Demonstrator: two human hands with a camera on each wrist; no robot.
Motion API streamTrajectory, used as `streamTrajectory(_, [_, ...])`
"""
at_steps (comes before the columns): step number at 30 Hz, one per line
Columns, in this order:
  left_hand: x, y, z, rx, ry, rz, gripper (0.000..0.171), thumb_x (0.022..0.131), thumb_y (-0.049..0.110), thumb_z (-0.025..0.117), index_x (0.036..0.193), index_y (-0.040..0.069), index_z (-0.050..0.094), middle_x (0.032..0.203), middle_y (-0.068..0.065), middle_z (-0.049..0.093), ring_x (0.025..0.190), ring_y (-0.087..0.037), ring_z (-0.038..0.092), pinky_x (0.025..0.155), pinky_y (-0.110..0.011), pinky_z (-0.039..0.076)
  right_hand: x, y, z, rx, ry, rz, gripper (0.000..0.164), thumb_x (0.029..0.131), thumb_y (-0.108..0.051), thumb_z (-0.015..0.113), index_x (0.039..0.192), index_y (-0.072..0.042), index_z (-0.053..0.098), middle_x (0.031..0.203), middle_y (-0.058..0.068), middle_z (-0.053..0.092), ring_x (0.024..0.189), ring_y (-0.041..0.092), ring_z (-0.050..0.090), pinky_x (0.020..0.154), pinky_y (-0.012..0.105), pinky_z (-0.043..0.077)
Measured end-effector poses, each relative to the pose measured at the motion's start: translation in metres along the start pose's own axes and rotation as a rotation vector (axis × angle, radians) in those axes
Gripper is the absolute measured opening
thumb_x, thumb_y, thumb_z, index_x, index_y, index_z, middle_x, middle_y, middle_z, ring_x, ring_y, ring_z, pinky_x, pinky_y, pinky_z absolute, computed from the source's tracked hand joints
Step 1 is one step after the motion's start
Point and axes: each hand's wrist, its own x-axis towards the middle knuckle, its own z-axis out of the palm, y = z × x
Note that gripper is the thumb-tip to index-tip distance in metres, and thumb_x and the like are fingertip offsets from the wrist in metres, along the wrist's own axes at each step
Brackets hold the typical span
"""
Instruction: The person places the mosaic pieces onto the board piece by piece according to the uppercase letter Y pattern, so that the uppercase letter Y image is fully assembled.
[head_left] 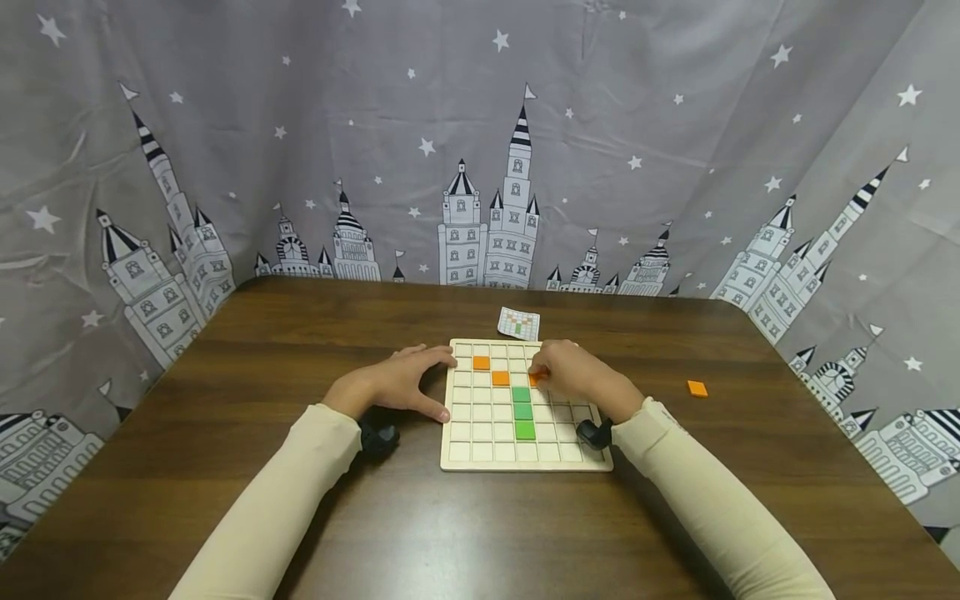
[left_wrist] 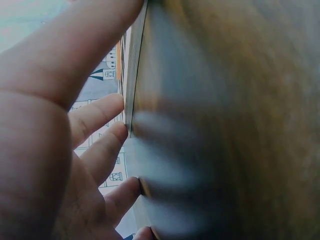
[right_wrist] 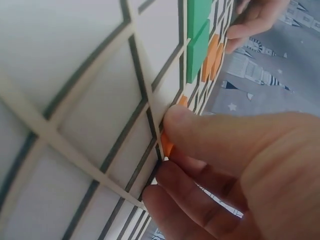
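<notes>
A pale wooden grid board (head_left: 480, 463) lies on the table with three green tiles (head_left: 522, 412) in one column. Two orange tiles (head_left: 500, 378) sit in cells at its upper left. My right hand (head_left: 581, 375) is over the board's upper right and pinches another orange tile (right_wrist: 168, 144) between thumb and fingers at a cell; the thumb covers part of it. With fingers spread, my left hand (head_left: 397, 379) touches the board's left edge; in the left wrist view its fingertips (left_wrist: 119, 131) rest against that side.
A small card (head_left: 519, 324) printed with a coloured grid lies just behind the board. One loose orange tile (head_left: 697, 389) is on the brown table (head_left: 375, 517) to the right. A grey curtain (head_left: 337, 125) with castles and stars hangs behind the table.
</notes>
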Motion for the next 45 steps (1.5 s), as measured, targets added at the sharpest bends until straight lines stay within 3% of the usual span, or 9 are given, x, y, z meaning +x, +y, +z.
streamTrajectory(6, [0.0, 0.001, -0.004, 0.007, 0.01, 0.0, 0.087, 0.077, 0.049, 0.086, 0.146, 0.01, 0.049, 0.16, -0.015, 0.034, 0.148, -0.048, 0.018, 0.116, -0.065, 0.013, 0.003, -0.002, -0.004, 0.03, -0.007, 0.058, 0.019, 0.085, -0.001, 0.08, 0.104, -0.003, 0.079, 0.098, 0.007, 0.072, 0.095, 0.022, 0.066, 0.084, 0.035, 0.056])
streamTrajectory(18, [0.0, 0.003, -0.002, 0.001, -0.014, -0.031, 0.088, 0.078, 0.05, 0.085, 0.147, 0.012, 0.048, 0.162, -0.015, 0.031, 0.148, -0.049, 0.016, 0.115, -0.067, 0.013, 0.004, 0.003, 0.003, -0.04, -0.014, 0.04, 0.018, 0.086, -0.002, 0.08, 0.104, -0.005, 0.08, 0.099, 0.005, 0.072, 0.097, 0.021, 0.066, 0.087, 0.037, 0.055])
streamTrajectory(26, [0.001, 0.004, -0.003, 0.007, -0.013, -0.028, 0.088, 0.077, 0.051, 0.086, 0.147, 0.011, 0.048, 0.161, -0.016, 0.032, 0.147, -0.05, 0.017, 0.115, -0.068, 0.014, 0.003, 0.004, 0.003, 0.051, -0.031, 0.076, 0.024, 0.088, 0.0, 0.077, 0.112, -0.001, 0.077, 0.107, 0.009, 0.071, 0.098, 0.023, 0.065, 0.088, 0.039, 0.054])
streamTrajectory(31, [0.001, 0.004, -0.001, 0.004, -0.01, -0.023, 0.087, 0.077, 0.049, 0.086, 0.146, 0.011, 0.049, 0.161, -0.017, 0.032, 0.147, -0.05, 0.017, 0.115, -0.067, 0.014, 0.004, 0.004, 0.003, 0.054, -0.044, 0.074, 0.02, 0.089, -0.001, 0.076, 0.108, -0.002, 0.077, 0.098, 0.006, 0.071, 0.086, 0.019, 0.059, 0.082, 0.038, 0.052])
streamTrajectory(36, [0.002, 0.003, 0.002, -0.009, -0.011, -0.016, 0.087, 0.077, 0.049, 0.086, 0.146, 0.011, 0.049, 0.161, -0.016, 0.032, 0.147, -0.05, 0.016, 0.115, -0.066, 0.013, -0.001, 0.01, 0.005, 0.075, -0.045, 0.045, 0.019, 0.09, -0.004, 0.074, 0.108, -0.003, 0.076, 0.093, 0.003, 0.065, 0.085, 0.018, 0.053, 0.078, 0.036, 0.048])
streamTrajectory(42, [0.002, 0.004, 0.003, -0.009, -0.01, -0.004, 0.087, 0.077, 0.049, 0.086, 0.145, 0.01, 0.049, 0.16, -0.017, 0.034, 0.147, -0.05, 0.018, 0.115, -0.066, 0.014, -0.017, 0.028, -0.003, 0.235, 0.024, 0.022, 0.031, 0.091, -0.007, 0.074, 0.12, 0.003, 0.07, 0.101, 0.008, 0.067, 0.091, 0.021, 0.061, 0.082, 0.036, 0.052])
streamTrajectory(45, [0.002, 0.003, 0.001, -0.008, -0.001, -0.01, 0.087, 0.077, 0.049, 0.086, 0.145, 0.011, 0.049, 0.16, -0.016, 0.034, 0.147, -0.05, 0.018, 0.115, -0.066, 0.014, -0.03, 0.04, -0.014, 0.242, 0.089, 0.037, 0.035, 0.092, -0.007, 0.073, 0.123, 0.006, 0.066, 0.103, 0.011, 0.069, 0.095, 0.025, 0.064, 0.084, 0.042, 0.054])
